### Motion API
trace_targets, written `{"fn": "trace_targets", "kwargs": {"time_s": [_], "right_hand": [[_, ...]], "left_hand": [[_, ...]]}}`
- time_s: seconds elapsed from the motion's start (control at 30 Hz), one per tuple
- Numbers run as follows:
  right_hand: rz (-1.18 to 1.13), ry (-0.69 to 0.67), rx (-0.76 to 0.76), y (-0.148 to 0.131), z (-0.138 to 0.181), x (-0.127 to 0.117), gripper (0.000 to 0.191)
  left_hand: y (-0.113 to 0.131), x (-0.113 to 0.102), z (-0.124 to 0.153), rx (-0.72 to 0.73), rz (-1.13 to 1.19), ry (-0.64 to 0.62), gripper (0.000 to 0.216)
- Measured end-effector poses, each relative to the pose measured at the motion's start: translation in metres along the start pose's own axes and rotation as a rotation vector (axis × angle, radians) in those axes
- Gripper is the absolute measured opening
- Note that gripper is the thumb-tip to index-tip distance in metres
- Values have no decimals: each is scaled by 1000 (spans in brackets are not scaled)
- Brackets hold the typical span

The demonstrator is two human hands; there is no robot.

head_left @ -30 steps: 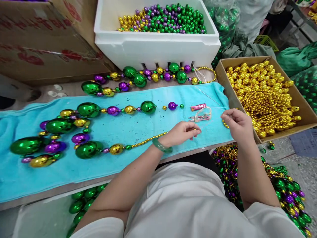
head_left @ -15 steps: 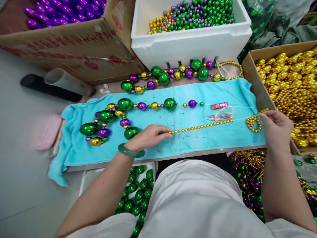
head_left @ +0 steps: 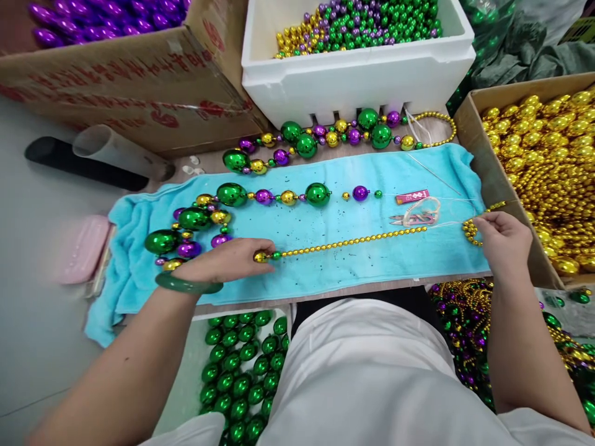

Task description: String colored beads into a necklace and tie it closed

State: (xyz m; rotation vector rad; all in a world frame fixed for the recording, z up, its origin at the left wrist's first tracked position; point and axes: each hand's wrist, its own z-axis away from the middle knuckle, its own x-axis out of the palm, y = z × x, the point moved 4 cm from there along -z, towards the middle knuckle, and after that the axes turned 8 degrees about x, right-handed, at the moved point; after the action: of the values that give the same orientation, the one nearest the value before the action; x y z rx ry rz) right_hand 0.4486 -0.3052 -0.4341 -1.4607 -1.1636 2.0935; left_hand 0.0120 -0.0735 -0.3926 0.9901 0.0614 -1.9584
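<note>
My left hand (head_left: pixel 237 259), a green bangle (head_left: pixel 188 283) on its wrist, is closed on a larger gold bead of a bead necklace (head_left: pixel 344 241). From those fingers a green bead and a straight row of small gold beads run right across the blue towel (head_left: pixel 297 275). Thin clear thread leads on from the row's end toward my right hand (head_left: pixel 506 241). That hand pinches a short curled string of gold beads (head_left: pixel 470 230), partly hidden by its fingers. Large green, purple and gold beads of the necklace lie around and behind my left hand.
Pink-handled thread snips (head_left: pixel 416 219) and a small red packet (head_left: pixel 411 197) lie on the towel. Another bead necklace (head_left: pixel 307 146) rests behind it. A white foam box (head_left: pixel 357 87), a purple-bead carton (head_left: pixel 139 93) and a gold-bead carton (head_left: pixel 497 161) border the workspace.
My left hand has slid left along the necklace, from the small gold beads to a larger gold bead. My right hand has shifted slightly left and now covers more of the curled gold string.
</note>
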Motion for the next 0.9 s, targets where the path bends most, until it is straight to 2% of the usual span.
{"fn": "trace_targets", "kwargs": {"time_s": [0.17,0.23,0.33,0.43,0.57,0.67,0.77,0.83,0.9], "right_hand": [[40,3,40,12,-4,-9,19],[64,-32,30,15,-3,-7,20],[106,-92,10,19,-2,1,20],[174,-101,-7,24,-4,4,20],[291,-45,20,31,-7,-3,21],[314,-38,65,32,-7,-11,16],[324,-85,62,28,-4,-12,15],[319,-99,42,25,-1,-12,17],[304,-84,11,24,0,-13,19]], "left_hand": [[-16,-6,4,1,-407,117,30],[-30,-10,4,0,-509,171,29],[-46,-14,4,-5,-605,187,28],[-44,-14,6,-16,-707,207,27],[-26,-8,13,-64,-870,276,30],[-18,1,17,-109,-807,275,37],[-9,9,18,-152,-629,290,61],[6,13,13,-109,-547,363,72],[28,19,3,-8,-490,450,71]]}}
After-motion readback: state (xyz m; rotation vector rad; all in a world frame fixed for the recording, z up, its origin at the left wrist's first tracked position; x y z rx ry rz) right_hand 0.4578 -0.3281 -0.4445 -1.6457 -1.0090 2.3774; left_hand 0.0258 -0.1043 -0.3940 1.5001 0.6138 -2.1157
